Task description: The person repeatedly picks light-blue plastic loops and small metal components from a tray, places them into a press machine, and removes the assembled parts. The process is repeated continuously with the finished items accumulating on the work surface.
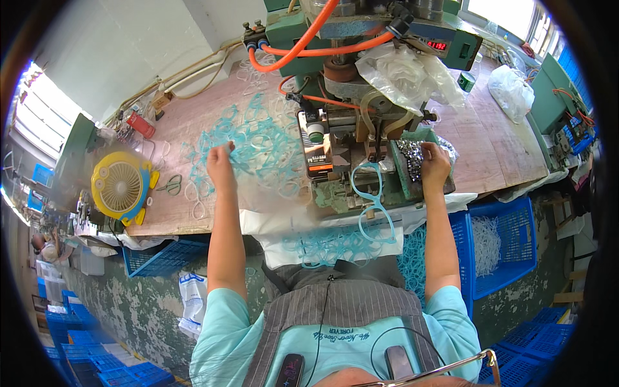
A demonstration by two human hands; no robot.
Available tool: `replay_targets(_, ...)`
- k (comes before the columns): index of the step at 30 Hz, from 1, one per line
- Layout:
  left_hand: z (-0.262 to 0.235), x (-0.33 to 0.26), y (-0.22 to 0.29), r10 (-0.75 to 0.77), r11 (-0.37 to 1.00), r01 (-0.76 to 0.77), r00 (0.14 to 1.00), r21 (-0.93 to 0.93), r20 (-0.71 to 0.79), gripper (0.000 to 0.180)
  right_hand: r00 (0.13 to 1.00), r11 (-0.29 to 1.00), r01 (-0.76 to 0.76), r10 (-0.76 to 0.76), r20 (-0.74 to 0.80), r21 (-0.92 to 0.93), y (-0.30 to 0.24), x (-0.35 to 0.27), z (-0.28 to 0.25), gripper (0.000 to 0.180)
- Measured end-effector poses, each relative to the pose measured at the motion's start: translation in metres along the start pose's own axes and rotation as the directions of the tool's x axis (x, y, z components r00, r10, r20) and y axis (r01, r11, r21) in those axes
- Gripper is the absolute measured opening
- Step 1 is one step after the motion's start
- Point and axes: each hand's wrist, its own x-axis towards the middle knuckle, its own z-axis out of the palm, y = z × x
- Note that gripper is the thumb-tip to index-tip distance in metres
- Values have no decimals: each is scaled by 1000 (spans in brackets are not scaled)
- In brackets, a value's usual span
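My left hand [221,161] is over the near left side of a loose pile of light-blue plastic eyeglass frames [261,145], its fingers curled closed. Whatever they hold, if anything, cannot be made out. At the green tray [401,174] right of the press, my right hand [436,169] has its fingers pinched at a heap of small silver metal parts [411,158]; anything between the fingertips is hidden. One light-blue eyeglass frame [380,216] hangs from the front of the press [335,200], below its tooling and apart from both hands.
A white cloth [274,251] at my lap bears more blue frames. Left on the table are a yellow fan [119,184] and scissors [171,185]. Orange air hoses [322,51] loop over the press. A blue crate [503,245] with clear strips stands at the lower right.
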Motion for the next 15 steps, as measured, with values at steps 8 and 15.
replay_targets(8,15,-14,28,-158,982,134,970,135,186,10,998,947,-58,44,53,317,-64,1,-30,13)
replay_targets(15,26,-21,7,-674,565,789,610,-242,416,15,964,710,-238,90,249,662,-127,-9,-63,21)
